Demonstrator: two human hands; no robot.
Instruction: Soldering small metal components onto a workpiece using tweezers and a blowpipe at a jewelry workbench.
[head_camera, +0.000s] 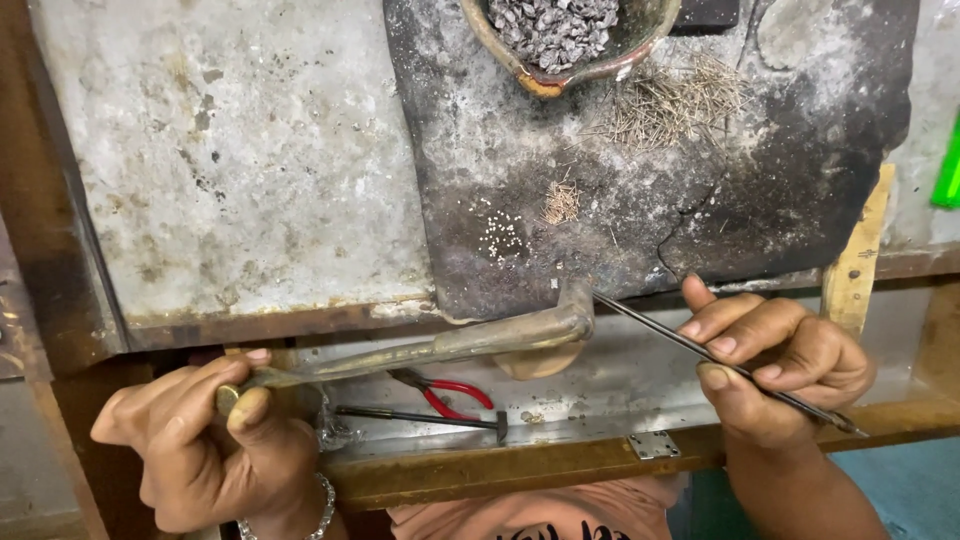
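Tarnished, seemingly brass blowpipe (470, 345), thin dark metal tweezers (700, 350), rough charred slab (620, 200).

Scorched bench (240, 170): dark slab (640, 200), pliers (450, 392), small hammer (420, 416).

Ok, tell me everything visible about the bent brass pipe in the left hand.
The brass pipe is a long, tarnished yellow-brown metal tube, thin at the held end and widening toward a short hooked tip that turns up onto the edge of the dark charred slab. It lies nearly level, slightly rising rightward. The left hand grips its narrow end, thumb on top. The thin dark tweezers almost meet its tip.
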